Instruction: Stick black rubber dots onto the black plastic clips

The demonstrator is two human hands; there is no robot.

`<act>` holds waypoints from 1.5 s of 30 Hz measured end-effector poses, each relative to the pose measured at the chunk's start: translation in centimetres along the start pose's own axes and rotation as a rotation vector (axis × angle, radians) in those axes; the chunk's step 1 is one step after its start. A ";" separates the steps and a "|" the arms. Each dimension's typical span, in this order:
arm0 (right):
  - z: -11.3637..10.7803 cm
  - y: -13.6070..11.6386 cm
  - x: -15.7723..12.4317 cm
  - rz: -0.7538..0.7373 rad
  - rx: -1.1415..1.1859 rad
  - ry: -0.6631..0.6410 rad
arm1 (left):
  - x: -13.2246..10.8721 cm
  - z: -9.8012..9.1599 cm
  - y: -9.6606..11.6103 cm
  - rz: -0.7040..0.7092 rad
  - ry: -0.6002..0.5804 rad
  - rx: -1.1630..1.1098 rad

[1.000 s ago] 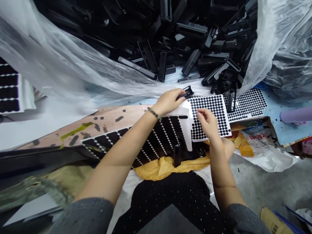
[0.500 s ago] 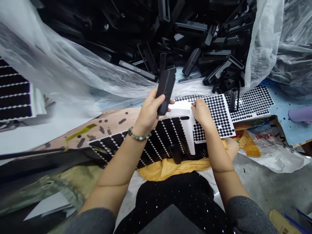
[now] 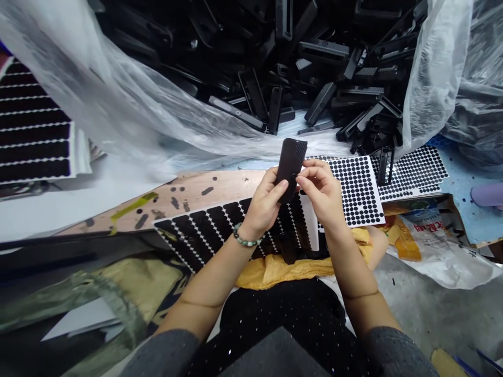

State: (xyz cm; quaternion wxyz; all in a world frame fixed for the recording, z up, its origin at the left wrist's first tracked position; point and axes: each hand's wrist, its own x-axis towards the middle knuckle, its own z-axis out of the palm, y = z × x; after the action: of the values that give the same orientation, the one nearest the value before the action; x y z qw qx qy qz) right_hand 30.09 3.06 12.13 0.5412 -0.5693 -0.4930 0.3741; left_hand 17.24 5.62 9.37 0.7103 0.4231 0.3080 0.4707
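My left hand (image 3: 267, 201) is closed around the lower end of a black plastic part (image 3: 291, 159), which is long, narrow and ribbed along one side. Close against that ribbed side, my right hand (image 3: 322, 191) pinches a tiny dark piece that looks like a round black sticker; the fingertips largely hide it. Under and beside the right wrist lies a white sheet of round black stickers (image 3: 359, 191). A sheet of long black oval stickers (image 3: 214, 228) lies beneath the left wrist, reaching toward my lap.
Many similar black parts (image 3: 322, 102) are heaped at the back, bordered by clear plastic sheeting (image 3: 168, 112). More dot stickers (image 3: 418, 167) lie right of the hands, near a purple cylinder (image 3: 487, 195). Another sticker sheet (image 3: 33, 125) is at far left. A yellow cloth (image 3: 283, 269) is near my lap.
My right hand has moved from the dot sticker sheet to the black part, with a small dark piece at its fingertips. The left hand has lowered and turned the part.
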 end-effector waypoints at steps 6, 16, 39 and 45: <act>0.3 -0.1 -0.2 -0.039 -0.100 -0.001 | -0.2 -0.1 -0.2 0.067 0.022 0.046; -1.0 0.7 -0.9 -0.022 -0.268 0.224 | -0.5 -0.3 0.1 0.037 -0.024 0.054; -2.0 3.3 -2.2 -0.021 0.004 0.222 | -0.2 -1.9 -2.4 -0.191 -0.002 -0.220; -0.5 0.8 -2.5 0.128 0.347 0.182 | -1.3 -1.1 -1.1 0.061 -0.027 -0.276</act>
State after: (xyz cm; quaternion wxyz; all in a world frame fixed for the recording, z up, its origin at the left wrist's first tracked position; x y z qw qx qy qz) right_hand 30.07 0.60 11.16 0.6485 -0.5291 -0.3332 0.4341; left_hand 16.33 4.51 7.92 0.7511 0.3369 0.2179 0.5242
